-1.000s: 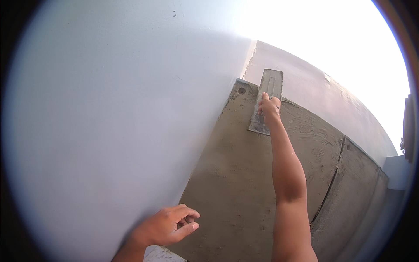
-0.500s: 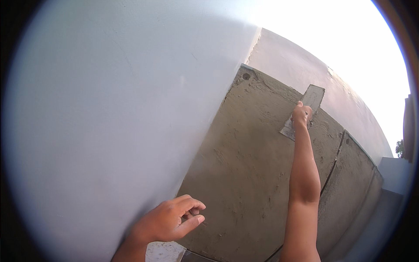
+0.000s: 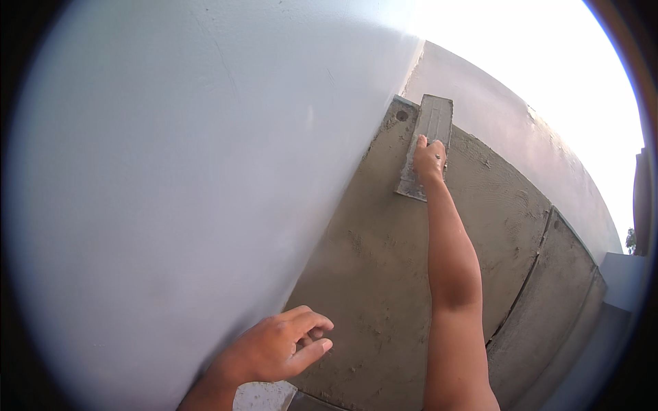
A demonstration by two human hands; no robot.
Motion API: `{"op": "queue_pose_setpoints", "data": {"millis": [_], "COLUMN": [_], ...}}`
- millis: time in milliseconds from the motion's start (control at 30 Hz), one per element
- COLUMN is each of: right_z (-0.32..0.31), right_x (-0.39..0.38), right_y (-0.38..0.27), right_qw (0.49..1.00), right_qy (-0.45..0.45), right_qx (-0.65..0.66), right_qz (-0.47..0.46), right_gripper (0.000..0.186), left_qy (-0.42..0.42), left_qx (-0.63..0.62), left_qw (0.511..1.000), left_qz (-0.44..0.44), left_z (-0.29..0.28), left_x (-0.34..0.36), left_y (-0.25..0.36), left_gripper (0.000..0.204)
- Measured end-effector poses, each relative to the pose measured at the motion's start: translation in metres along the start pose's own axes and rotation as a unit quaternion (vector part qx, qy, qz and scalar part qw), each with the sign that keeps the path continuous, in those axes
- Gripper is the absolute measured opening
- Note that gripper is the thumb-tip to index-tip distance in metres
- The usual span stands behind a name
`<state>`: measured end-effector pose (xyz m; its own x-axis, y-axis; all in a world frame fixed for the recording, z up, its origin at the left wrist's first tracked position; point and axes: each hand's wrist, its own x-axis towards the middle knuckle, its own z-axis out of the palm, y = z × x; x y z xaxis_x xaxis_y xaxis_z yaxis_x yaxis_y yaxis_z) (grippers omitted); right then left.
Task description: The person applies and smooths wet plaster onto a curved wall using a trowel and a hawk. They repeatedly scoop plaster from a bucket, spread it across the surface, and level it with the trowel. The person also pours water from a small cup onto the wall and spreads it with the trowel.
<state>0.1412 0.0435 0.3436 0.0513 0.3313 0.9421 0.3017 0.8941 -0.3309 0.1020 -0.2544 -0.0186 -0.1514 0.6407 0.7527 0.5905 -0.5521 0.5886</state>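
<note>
My right hand is closed round the handle of a long rectangular plastering trowel, whose back is smeared with grey mortar. The trowel's flat face lies against a panel of grey-brown plaster near its top left corner, its far end reaching past the panel's top edge. Ridges and small pits mark the plaster. My left hand holds nothing; its fingers are loosely bent, with the thumb apart from them. It is beside the smooth pale wall, close to the panel's lower left; whether it touches is unclear.
Above the panel runs a pale wall band. A small round hole sits in the panel's upper left corner. A dark groove separates it from another plastered panel on the right. A whitish speckled surface shows below my left hand.
My right hand has slid the trowel left and up along the panel's top, toward the corner with the hole. My left hand keeps nearly the same pose.
</note>
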Motion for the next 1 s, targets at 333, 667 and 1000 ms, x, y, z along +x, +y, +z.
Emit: {"op": "queue_pose_setpoints", "data": {"millis": [333,667,1000], "right_z": [-0.159,-0.42,-0.517], "right_x": [0.049,-0.232,-0.758], "right_y": [0.127,0.278,0.267], "right_qw": [0.992,0.973,0.634], "right_qy": [0.111,0.146,0.402], "right_qx": [-0.017,0.082,0.409], "right_qz": [0.052,0.158,0.519], "right_gripper": [0.045,0.037,0.02], "left_qy": [-0.001,-0.11,-0.57], "left_qx": [-0.026,-0.096,-0.03], "left_qw": [0.998,0.989,0.806], "left_qz": [0.058,0.014,-0.154], "left_z": [0.0,0.012,0.224], "left_x": [0.001,0.012,-0.073], "left_y": [-0.002,-0.008,-0.117], "left_gripper": [0.025,0.025,0.047]}}
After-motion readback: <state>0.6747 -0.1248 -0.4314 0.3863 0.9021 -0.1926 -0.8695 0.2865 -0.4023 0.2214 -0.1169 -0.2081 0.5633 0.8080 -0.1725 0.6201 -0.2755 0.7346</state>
